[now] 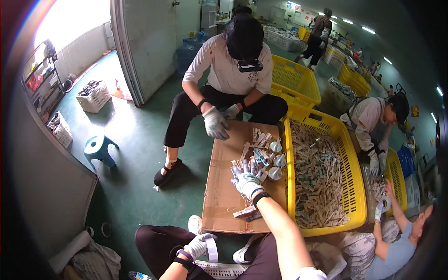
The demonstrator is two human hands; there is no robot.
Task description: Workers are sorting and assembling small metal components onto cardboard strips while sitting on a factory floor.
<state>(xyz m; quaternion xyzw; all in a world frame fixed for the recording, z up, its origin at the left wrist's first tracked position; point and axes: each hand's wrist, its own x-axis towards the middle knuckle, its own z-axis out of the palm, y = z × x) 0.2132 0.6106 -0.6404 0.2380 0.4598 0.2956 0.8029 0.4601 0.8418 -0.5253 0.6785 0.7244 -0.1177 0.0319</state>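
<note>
My left hand (197,246), in a white glove, is closed around a roll of white tape (212,251) over my lap. The gloved right hand (247,180) reaches forward with fingers spread flat over a loose pile of small pale clip-like pieces (262,140). They lie on a brown cardboard box (224,196), and whether the palm presses on any is hidden. A few blue pieces (260,157) show among the pale ones. Right of my hand stand several white cone-like pieces (275,173). Darker, longer clips (246,212) lie near the box's front edge.
A yellow basket (291,186) full of similar pieces (319,172) adjoins the box's right side. Across the box sits a co-worker (233,70), gloved hands at its far edge. Two more people work at right. A blue stool (100,150) stands left on the green floor.
</note>
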